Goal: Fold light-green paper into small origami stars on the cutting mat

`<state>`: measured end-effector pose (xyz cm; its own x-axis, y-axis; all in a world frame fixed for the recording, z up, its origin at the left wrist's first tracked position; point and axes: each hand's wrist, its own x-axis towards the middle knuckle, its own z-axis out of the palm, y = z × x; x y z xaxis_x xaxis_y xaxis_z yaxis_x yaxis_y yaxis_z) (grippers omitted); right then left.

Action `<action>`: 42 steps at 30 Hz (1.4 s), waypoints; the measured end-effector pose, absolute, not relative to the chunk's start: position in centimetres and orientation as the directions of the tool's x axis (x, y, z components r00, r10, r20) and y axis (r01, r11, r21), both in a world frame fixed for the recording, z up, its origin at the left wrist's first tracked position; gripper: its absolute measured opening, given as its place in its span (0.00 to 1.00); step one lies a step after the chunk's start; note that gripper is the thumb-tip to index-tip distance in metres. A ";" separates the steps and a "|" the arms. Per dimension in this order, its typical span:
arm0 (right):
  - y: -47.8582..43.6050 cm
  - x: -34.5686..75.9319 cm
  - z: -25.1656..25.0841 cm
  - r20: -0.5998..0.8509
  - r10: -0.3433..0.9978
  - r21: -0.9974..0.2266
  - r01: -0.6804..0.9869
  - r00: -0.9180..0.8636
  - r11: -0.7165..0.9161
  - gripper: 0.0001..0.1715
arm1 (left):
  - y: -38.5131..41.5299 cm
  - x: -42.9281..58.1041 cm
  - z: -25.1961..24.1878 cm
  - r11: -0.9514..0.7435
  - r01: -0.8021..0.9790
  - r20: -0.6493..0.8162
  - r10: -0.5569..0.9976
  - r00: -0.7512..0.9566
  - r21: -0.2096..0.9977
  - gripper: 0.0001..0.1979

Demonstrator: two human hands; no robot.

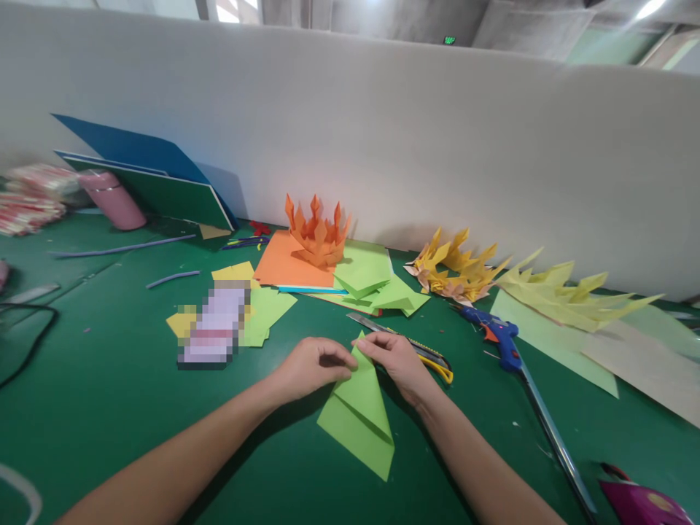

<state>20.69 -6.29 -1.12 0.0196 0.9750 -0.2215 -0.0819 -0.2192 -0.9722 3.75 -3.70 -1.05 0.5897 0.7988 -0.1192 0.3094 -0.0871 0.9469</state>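
A light green sheet of paper [361,415], partly folded into a pointed shape, lies on the green table [109,408] in front of me. My left hand [309,364] has its fingers curled and pinches the left side of the paper's top corner. My right hand [397,361] pinches the same corner from the right. Both hands press the fold near the tip.
Behind the hands lie a metal ruler [372,324] and a yellow utility knife [434,357]. A blue glue gun [500,339] is at the right. Orange [317,237] and yellow [459,273] folded paper crowns, green paper pieces [377,284], a pink bottle [112,200] and leaning boards [158,193] stand further back.
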 end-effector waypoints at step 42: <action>-6.2 20.7 -1.4 -0.191 0.980 -0.974 -0.135 0.051 -0.183 0.19 | -4.1 3.7 -0.6 -0.149 0.366 -0.144 0.736 0.662 0.918 0.18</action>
